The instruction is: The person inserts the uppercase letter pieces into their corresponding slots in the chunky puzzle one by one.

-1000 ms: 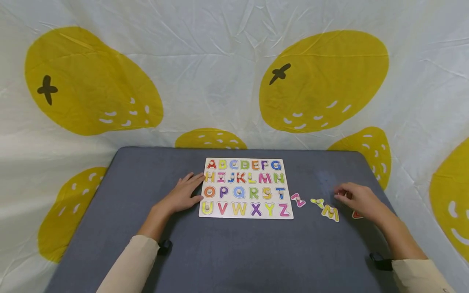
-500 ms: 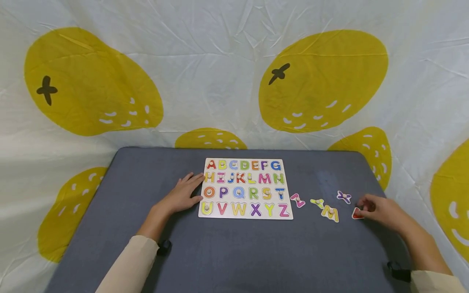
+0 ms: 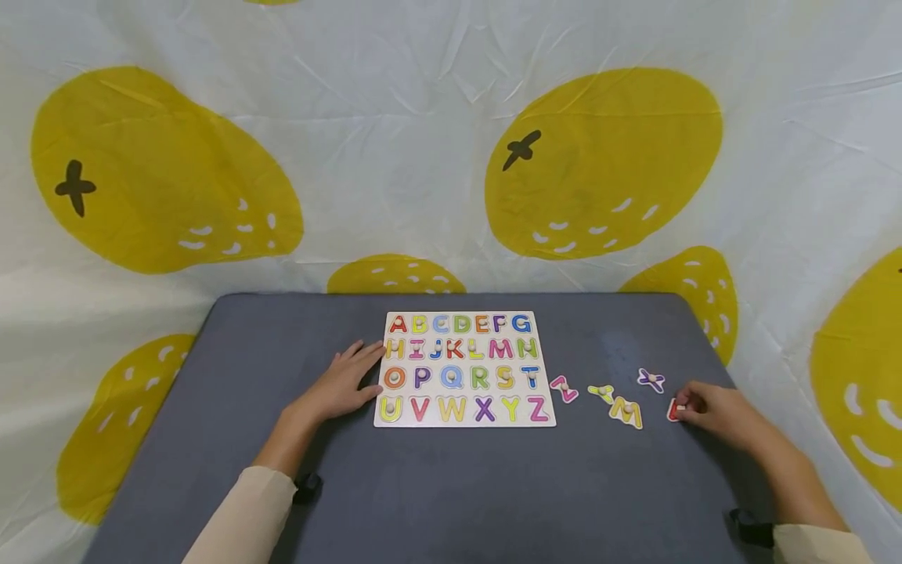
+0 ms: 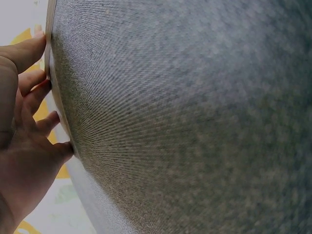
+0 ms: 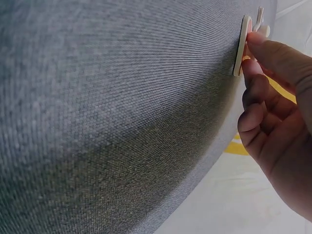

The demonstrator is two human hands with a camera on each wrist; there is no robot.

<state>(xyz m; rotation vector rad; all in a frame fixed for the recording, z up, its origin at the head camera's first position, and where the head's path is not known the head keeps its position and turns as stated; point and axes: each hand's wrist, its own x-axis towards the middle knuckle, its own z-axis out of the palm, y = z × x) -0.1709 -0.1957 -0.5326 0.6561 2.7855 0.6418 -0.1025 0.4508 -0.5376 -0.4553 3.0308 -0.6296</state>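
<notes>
A white alphabet puzzle board (image 3: 465, 427) lies on the table, most of its letters with small knobs. My left hand (image 3: 343, 383) rests at the board's left edge, fingers spread and thumb against the rim; in the left wrist view, the fingertips (image 4: 65, 149) touch that edge. Off to the right, my right hand (image 3: 720, 409) pinches a red letter piece (image 3: 672, 410) between thumb and index finger. In the right wrist view this piece (image 5: 240, 48) stands low by the cloth, its far side partly hidden by the fingers.
Between board and right hand lie a pink Z piece (image 3: 564, 388), a yellow-green Y piece (image 3: 601, 393), a yellow W piece (image 3: 625, 412) and a purple X piece (image 3: 651, 381). The grey table (image 3: 465, 501) ends at a patterned curtain (image 3: 395, 196).
My right hand has moved right and nearer from over the purple X piece, uncovering it, to the red piece, which it now pinches. The left hand stays at the board. The head view shifts slightly.
</notes>
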